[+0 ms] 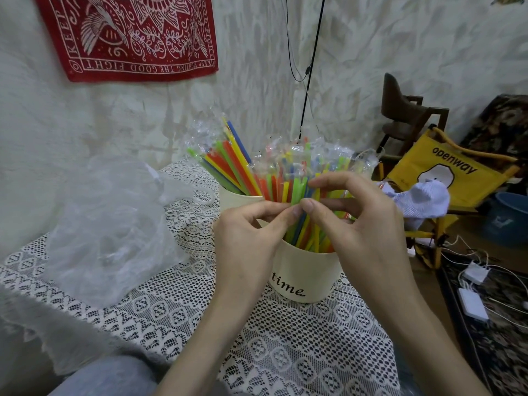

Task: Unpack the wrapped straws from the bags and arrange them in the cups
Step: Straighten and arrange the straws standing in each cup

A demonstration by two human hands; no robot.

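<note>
Table point(285, 352) w/ lace cloth carries it all. Big clear bag point(114, 230) lies crumpled on its left, looks empty, though it's too see-through to be sure. Near cup point(303, 278), marked "time", stands centre, packed w/ straws point(297, 192); far cup point(237, 198) sits just behind-left, its own straws fanned out & leaning left.

Your left hand point(248, 232) pinches a straw or two at mid-length, thumb & forefinger clamped on them. Your right hand point(360, 224) does likewise from the other side, thumb tip meeting the left fingers, other fingers spread over the bundle.

Handling, as a judgement: straws are v. light, thin, springy; film wrappers make them slick, so they'll likely slip or splay. Grip low on the shafts near the rim, not at the crinkly wrapper tips. Cup looks heavy enough to stay put.
</note>
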